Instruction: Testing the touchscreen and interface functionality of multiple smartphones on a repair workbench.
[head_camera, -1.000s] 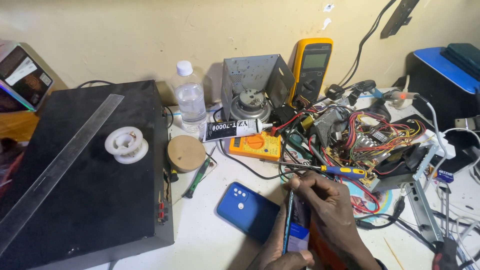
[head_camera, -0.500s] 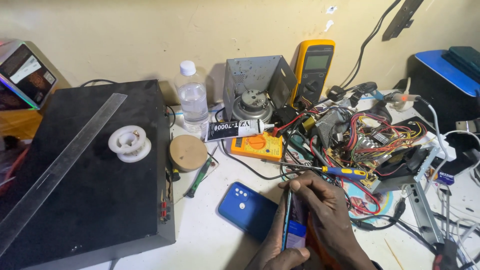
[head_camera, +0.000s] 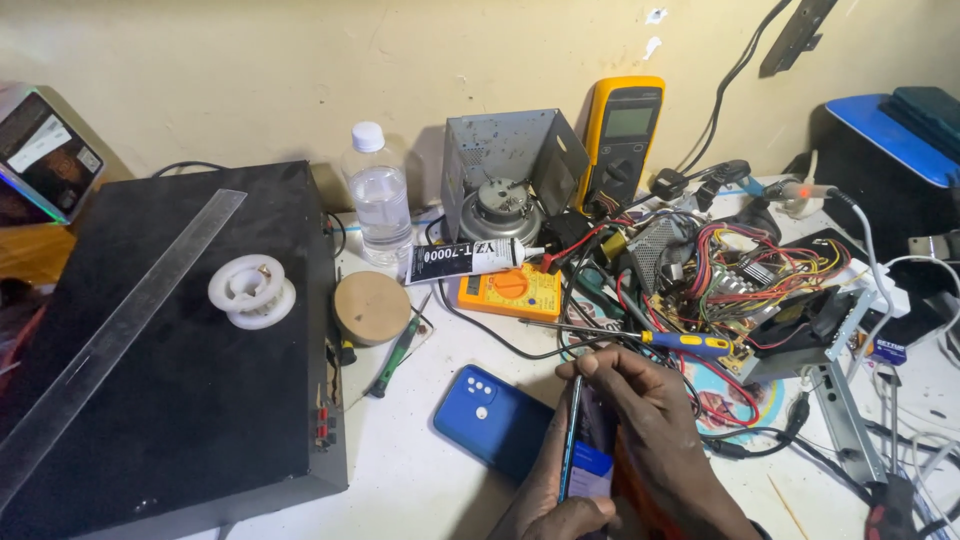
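Two hands on one thin phone (head_camera: 578, 440), held up on its edge just above the counter (head_camera: 420, 490), near the bottom of the view. Left hand (head_camera: 555, 510) low down, fingers curled tight round the bottom end of the phone. Right hand (head_camera: 665, 450) on the far side, fingers (head_camera: 592, 362) pressed together along the top end, pinching it. Blue back cover (head_camera: 492, 418) flat on the counter, just beside the left hand; touching it or not, cannot tell.

Could slip. Thin edge and a small grip, so one squeeze too hard might pop the phone out and drop it on the counter or on the blue back cover. Might crack the glass. Could bend too, if pushed from both ends at once.

Lots of stuff close by. Screwdriver (head_camera: 690, 345) with a blue and yellow handle just behind the right hand, long metal tip pointing left. A quick move up could bump it and roll it into the tangle of red and yellow wires (head_camera: 770, 275). Orange meter (head_camera: 512, 293) and glue tube (head_camera: 465, 262) a bit further back, with a plastic bottle (head_camera: 380, 205) behind them. A big swing of the arm could tip the bottle onto them. Best kept slow, low and gentle.
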